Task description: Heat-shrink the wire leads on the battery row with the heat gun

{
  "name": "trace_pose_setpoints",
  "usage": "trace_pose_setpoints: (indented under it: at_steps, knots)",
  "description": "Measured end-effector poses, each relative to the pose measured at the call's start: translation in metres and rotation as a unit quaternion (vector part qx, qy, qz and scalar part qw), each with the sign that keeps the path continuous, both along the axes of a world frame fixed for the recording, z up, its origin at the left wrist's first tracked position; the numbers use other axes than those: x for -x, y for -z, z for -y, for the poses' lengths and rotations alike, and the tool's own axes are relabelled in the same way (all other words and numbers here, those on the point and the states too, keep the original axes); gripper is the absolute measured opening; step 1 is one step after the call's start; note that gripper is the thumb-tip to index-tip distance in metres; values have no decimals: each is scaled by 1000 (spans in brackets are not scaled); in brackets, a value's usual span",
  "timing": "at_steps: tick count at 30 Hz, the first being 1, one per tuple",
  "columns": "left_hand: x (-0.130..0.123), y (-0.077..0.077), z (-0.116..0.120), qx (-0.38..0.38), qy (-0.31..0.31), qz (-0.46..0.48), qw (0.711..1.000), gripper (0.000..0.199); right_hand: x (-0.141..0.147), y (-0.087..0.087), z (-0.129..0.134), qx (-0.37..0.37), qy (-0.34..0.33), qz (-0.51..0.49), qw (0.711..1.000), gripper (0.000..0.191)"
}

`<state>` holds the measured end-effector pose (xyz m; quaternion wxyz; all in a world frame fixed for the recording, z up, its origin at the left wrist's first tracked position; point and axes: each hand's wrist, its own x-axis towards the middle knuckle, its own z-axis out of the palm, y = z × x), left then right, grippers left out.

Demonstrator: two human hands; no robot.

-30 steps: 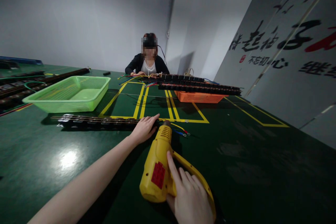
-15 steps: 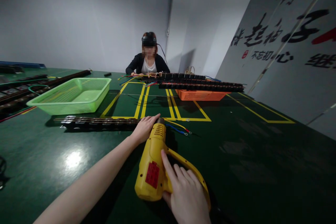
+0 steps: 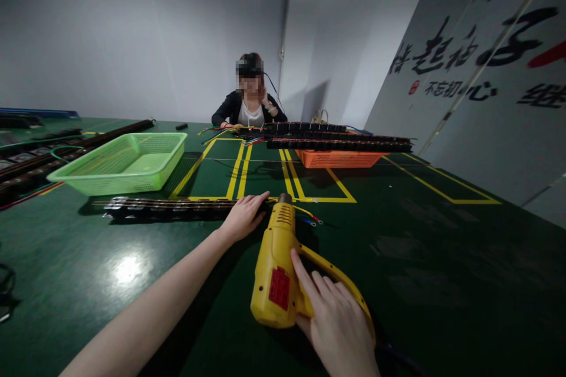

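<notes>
My right hand (image 3: 338, 312) is wrapped round the handle of a yellow heat gun (image 3: 276, 265), its index finger stretched along the body. The metal nozzle points away from me, over wires (image 3: 305, 212) with ring terminals. Left of the nozzle, my left hand (image 3: 243, 215) grips the right end of a long black strip (image 3: 172, 208) lying on the table. Its thumb is partly hidden behind the hand. Yellow, red and blue wire ends come out to the right of the gun's nozzle.
A green basket (image 3: 124, 181) stands at the left, near more strips (image 3: 88, 150). Across the green table (image 3: 442, 283) sits a person (image 3: 250, 100). Black strips (image 3: 336, 140) lie over an orange basket (image 3: 342, 160). Yellow tape marks the tabletop.
The heat gun, in my right hand, has moved to the right, and its nozzle is now away from my left fingers. The person opposite has raised one hand to the head.
</notes>
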<state>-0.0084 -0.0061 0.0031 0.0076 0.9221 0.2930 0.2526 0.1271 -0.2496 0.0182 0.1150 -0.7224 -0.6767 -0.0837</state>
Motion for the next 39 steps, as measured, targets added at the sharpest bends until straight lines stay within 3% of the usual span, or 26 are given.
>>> trace_pose_setpoints:
  at_steps: [10, 22, 27, 33, 39]
  knots:
    - [0, -3, 2, 3, -3, -3, 1000, 48, -11, 2, 11, -2, 74, 45, 996, 96]
    - [-3, -3, 3, -18, 3, 0, 1000, 43, 1, 5, 6, -1, 24, 41, 999, 100]
    - [-3, -3, 3, -13, -1, 0, 1000, 44, 20, -4, -1, 51, 8, 22, 998, 100]
    - [0, -5, 3, 17, 11, -14, 1000, 53, 36, -9, -6, 92, -1, 1, 996, 97]
    - [2, -4, 1, 25, 16, -13, 999, 57, 36, -9, -6, 83, -9, -11, 996, 100]
